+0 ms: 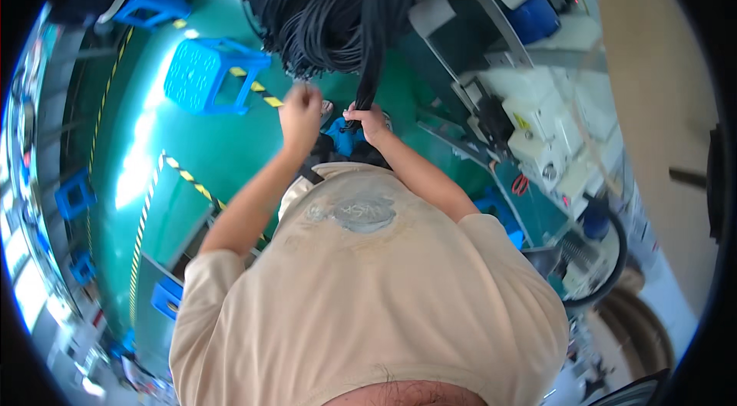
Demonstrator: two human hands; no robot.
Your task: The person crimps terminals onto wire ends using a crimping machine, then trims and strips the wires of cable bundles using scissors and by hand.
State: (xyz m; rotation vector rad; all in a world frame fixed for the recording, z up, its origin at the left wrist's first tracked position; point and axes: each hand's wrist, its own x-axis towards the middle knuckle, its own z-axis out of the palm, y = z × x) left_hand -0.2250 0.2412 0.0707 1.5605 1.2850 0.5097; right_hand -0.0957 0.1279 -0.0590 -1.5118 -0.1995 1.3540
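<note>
A thick mass of black cables hangs in front of me in loops, with its lower ends dangling near my hands. My right hand is closed around a narrow bundle of black cables drawn down from the mass. Just left of it, my left hand is raised below the dangling ends, its fingers curled together and smeared by motion. Whatever it may hold is hidden. Between and below the hands, a patch of blue shows near my lap.
To the right stands a pale machine on a green worktop, with red-handled scissors lying on it. A blue stool is at the left. Yellow-and-black tape marks the green floor.
</note>
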